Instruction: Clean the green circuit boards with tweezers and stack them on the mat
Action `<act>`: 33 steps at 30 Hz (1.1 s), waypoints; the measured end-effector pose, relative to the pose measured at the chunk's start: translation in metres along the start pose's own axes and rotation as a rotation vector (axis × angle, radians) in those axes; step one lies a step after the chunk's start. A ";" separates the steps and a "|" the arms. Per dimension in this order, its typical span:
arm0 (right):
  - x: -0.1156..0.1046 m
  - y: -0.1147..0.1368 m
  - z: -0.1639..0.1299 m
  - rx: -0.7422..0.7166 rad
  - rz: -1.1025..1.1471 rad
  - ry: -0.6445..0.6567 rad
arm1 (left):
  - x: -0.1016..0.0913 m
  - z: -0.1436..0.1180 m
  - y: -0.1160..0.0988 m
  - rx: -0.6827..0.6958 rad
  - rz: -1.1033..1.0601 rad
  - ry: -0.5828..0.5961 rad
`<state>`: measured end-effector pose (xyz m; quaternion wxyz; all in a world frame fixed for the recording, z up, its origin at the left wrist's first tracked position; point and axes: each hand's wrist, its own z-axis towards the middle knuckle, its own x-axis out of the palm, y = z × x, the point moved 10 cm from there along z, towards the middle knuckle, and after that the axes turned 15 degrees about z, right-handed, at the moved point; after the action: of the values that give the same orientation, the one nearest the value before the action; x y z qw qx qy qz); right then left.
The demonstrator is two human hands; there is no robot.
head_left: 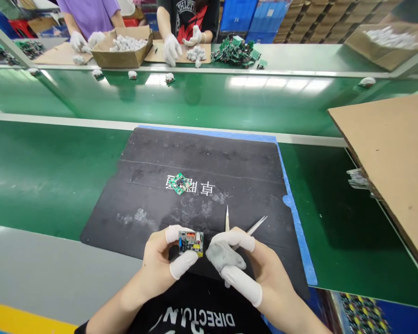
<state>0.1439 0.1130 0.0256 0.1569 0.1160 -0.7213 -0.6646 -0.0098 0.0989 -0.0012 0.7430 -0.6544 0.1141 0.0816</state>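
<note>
My left hand (163,260), with white finger cots, pinches a small circuit board (191,243) carrying yellow and blue parts, just above the near edge of the black mat (202,157). My right hand (244,269) sits close beside it, gripping metal tweezers (242,226) whose two tips point away from me, and a grey lump (223,256) lies between its cot-covered fingers. A second small green circuit board (180,183) lies flat on the mat's middle, next to white printed characters.
A brown cardboard sheet (393,162) overhangs at the right. Beyond the mat runs a green conveyor (202,99). Across it, two gloved people handle white parts by a cardboard box (121,46); a pile of green boards (235,51) sits there.
</note>
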 end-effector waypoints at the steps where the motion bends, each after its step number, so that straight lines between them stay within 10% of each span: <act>1: 0.002 -0.001 -0.003 0.036 0.056 0.008 | 0.001 0.000 -0.007 0.059 0.023 0.011; 14: -0.004 -0.011 -0.010 -0.052 0.458 -0.050 | 0.005 0.000 -0.026 0.157 0.107 0.008; 23: -0.001 0.016 -0.017 -0.242 0.206 -0.021 | 0.010 -0.001 -0.066 0.408 0.167 0.063; 33: -0.001 -0.003 -0.013 -0.160 0.309 -0.086 | 0.014 0.000 -0.046 0.204 0.008 0.024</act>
<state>0.1497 0.1014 0.0231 0.2348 -0.0375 -0.6813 -0.6923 0.0158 0.0922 0.0388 0.8041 -0.5757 0.1334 0.0645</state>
